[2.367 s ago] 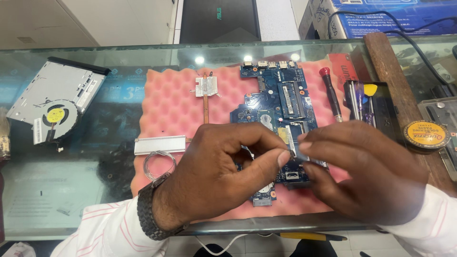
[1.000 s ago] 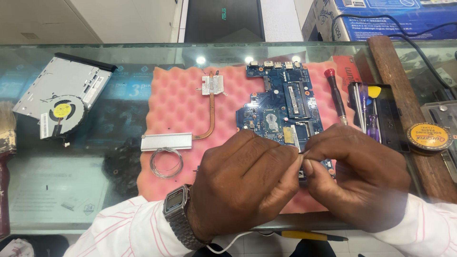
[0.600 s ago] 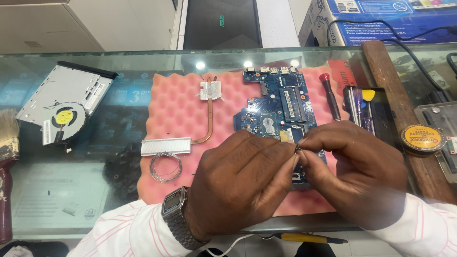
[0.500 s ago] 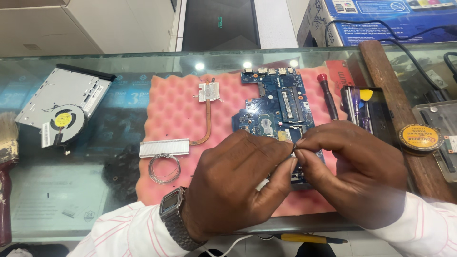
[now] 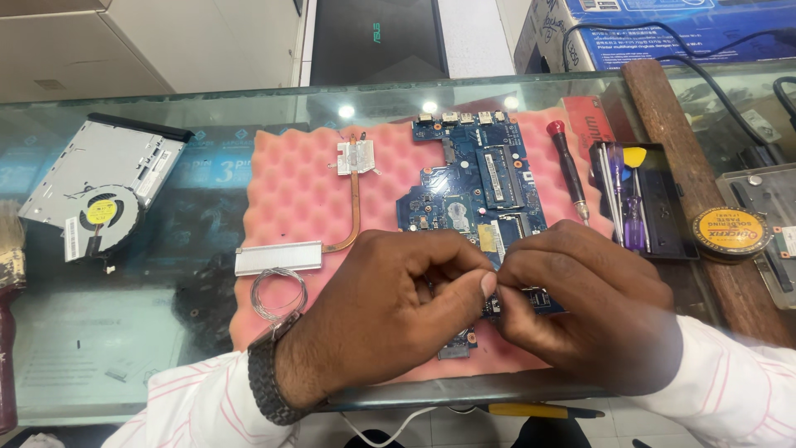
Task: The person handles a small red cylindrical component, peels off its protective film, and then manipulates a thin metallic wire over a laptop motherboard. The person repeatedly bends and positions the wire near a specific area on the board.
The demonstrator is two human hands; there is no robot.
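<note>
Head view looks down on my left hand (image 5: 390, 307) and right hand (image 5: 580, 303), which meet fingertip to fingertip over the lower end of the blue laptop motherboard (image 5: 477, 178). Both grips are pinched tight on something small between them, but it is hidden by my fingers, so I cannot tell what it is. The board's long axis runs away from me, its port edge far and its near end under my knuckles; the pinch sits right above that near end, the two hands equally close. The board lies on a pink foam mat (image 5: 294, 191) on the glass surface (image 5: 166, 332). On the mat to the left are a copper heat pipe (image 5: 355, 195) and a coil of wire (image 5: 278, 292); further left, a cooling fan (image 5: 99, 217). To the right lie a red-handled screwdriver (image 5: 569, 170), a black tool tray (image 5: 655, 199) and a round tin of paste (image 5: 731, 234).
</note>
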